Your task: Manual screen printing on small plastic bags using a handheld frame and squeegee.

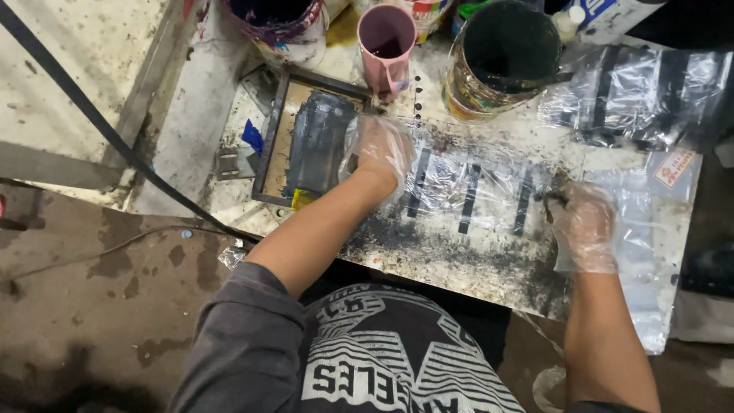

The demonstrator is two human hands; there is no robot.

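Note:
Both my hands wear thin clear plastic gloves. My left hand presses down at the right edge of a small framed printing screen smeared with dark ink; what its fingers grip is hidden. My right hand pinches the right side of a clear plastic sheet that bears three dark vertical bars and lies flat on the ink-stained white table.
A pink mug and a tin of black ink stand behind the sheet. Another paint pot sits far left. Clear bags with dark bars lie at the right. A black cable crosses the left side.

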